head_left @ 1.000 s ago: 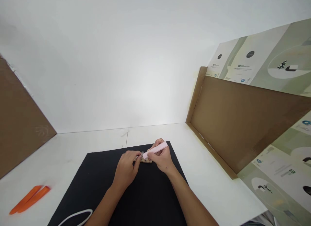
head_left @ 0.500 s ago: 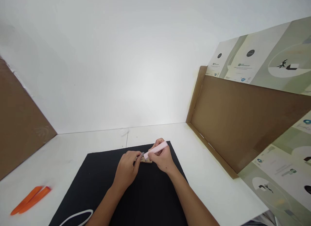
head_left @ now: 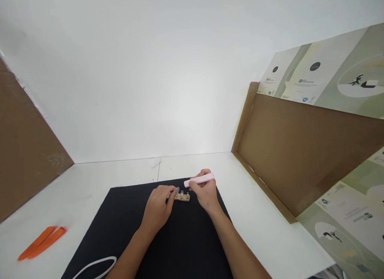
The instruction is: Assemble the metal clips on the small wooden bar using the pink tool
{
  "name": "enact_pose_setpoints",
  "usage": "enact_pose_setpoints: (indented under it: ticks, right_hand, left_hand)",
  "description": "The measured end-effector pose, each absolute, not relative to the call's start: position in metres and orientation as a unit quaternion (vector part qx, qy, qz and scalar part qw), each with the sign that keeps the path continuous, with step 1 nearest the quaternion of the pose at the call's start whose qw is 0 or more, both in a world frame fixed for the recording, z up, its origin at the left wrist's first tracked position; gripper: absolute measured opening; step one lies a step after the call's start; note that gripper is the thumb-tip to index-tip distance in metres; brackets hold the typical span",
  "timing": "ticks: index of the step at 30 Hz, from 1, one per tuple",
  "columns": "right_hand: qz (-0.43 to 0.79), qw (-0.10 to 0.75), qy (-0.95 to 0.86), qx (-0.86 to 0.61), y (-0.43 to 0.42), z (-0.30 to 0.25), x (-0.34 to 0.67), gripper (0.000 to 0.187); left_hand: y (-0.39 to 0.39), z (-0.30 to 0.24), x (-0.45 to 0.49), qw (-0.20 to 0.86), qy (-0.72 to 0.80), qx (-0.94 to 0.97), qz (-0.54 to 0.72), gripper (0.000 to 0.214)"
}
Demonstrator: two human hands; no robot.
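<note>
Head view, hands apart: left hand (head_left: 157, 209) clamps small wooden strip (head_left: 182, 197) to steady it on black mat (head_left: 183, 247), right hand (head_left: 205, 195) grips pink stick (head_left: 199, 180) clear of it, orange pry tools (head_left: 42, 243) at 8 o'clock.

white desk (head_left: 90, 191), one: a black mat (head_left: 180, 247) is laid at centre; two orange plastic pry tools (head_left: 42, 243) are placed left of it.

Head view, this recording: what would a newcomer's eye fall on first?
The pale pink flat stick in the right hand stands out at centre, just above a small wooden strip with clear-topped pegs on a black cloth, with the left hand at the strip's left end. Two bright orange plastic wedges lie on the white table at lower left. A large brown cardboard panel rises at right, below printed sheets.
</note>
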State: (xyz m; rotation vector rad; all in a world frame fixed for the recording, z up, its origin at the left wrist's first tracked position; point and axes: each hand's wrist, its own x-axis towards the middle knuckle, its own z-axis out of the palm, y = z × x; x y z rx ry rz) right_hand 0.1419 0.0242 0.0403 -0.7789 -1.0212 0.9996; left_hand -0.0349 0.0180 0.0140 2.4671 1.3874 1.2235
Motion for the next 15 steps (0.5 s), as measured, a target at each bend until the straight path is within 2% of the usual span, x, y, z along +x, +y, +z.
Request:
enact_pose_setpoints:
  ticks: [9,15]
  right_hand:
    - [0.555,0.619,-0.480,-0.280,0.012,0.049,0.133,0.038]
    - [0.479,0.664,-0.474,-0.324,0.020,0.043,0.137,0.037]
  left_hand:
    - [0.015,0.016,-0.035,0.029,0.450,0.800,0.396,0.017]
    - [0.015,0.016,-0.035,0.033,0.456,0.798,0.393,0.018]
